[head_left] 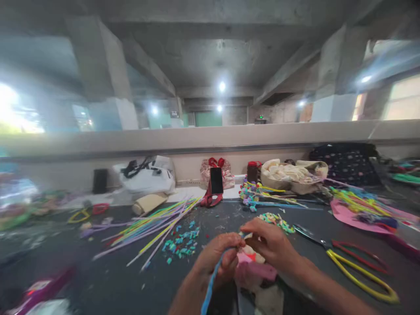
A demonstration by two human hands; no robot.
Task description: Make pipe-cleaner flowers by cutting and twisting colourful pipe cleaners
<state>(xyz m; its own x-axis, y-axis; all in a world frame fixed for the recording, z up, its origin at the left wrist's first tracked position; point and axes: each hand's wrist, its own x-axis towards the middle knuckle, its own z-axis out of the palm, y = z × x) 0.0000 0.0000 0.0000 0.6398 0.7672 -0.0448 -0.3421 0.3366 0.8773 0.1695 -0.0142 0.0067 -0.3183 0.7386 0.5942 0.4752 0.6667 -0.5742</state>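
Observation:
My left hand [220, 253] is closed on a blue pipe cleaner [211, 284], whose long end hangs down over the back of the hand. Close against it, my right hand [267, 243] has its thumb and fingers bent in a pinch at the left fingertips. What lies between the right fingers is too small and blurred to make out. Just below both hands is a pink bundle [254, 271] with some orange-red and cream on it. Left of my hands lie small blue and green cut pieces [183, 243], and beyond the right hand a pile of multicoloured pieces [275, 221].
Scissors [328, 247] with a red and a yellow handle lie at the right. Long pipe cleaners [157, 223] fan out at the left. Along the back stand a phone [216, 180], a jar [252, 172], a fabric basket [295, 186] and a white bag [147, 177].

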